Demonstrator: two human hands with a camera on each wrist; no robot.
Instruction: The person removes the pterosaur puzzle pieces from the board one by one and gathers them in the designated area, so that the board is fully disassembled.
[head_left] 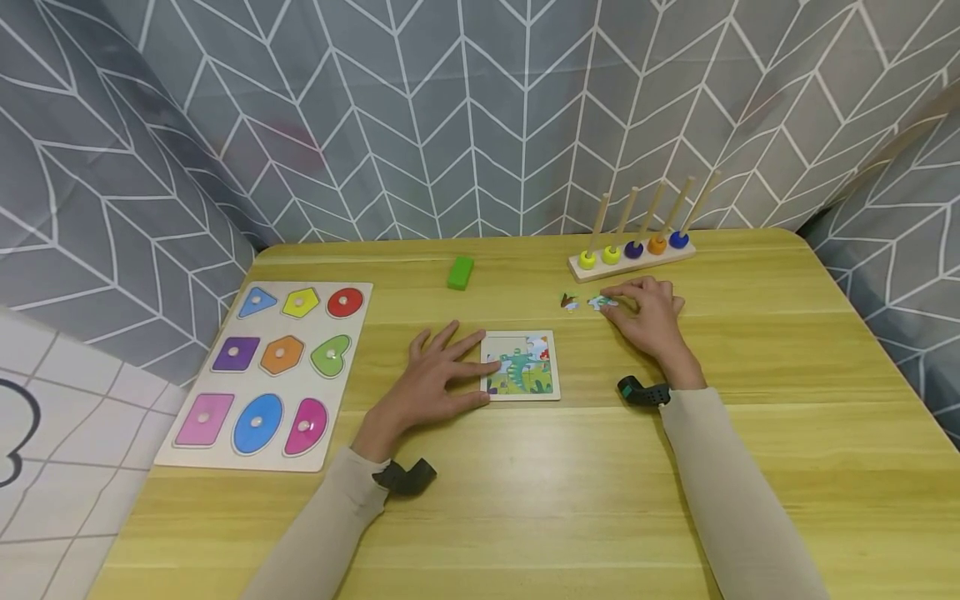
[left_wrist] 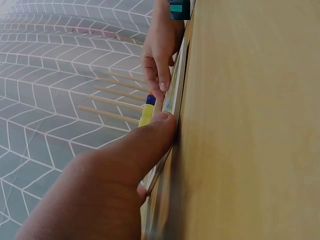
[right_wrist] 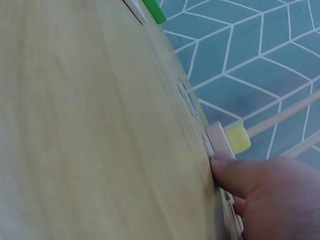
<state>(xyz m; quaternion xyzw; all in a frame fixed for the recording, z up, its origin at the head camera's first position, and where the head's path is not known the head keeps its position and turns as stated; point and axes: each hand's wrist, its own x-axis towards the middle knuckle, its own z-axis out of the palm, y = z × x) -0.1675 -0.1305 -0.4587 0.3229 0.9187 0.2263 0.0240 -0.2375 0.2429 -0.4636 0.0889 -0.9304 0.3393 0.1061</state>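
Note:
A small framed jigsaw puzzle (head_left: 520, 367) with a green dinosaur picture lies flat in front of me; bare backing shows at its upper left. My left hand (head_left: 431, 375) rests along its left edge, fingers spread, one finger reaching onto the picture. In the left wrist view, the thumb (left_wrist: 145, 142) lies against the frame's edge. Beyond the puzzle to the right, my right hand (head_left: 647, 312) pinches a loose puzzle piece (head_left: 600, 302) at its right end, at table level. A second loose piece (head_left: 569, 302), brown and green, lies just left of it.
Behind the right hand stands a peg stacker (head_left: 633, 258) with coloured beads on upright rods. A green block (head_left: 461, 272) lies near the table's back edge. On the left is a shape board (head_left: 348, 333) with knobbed pieces. A patterned curtain (head_left: 480, 117) hangs behind the table.

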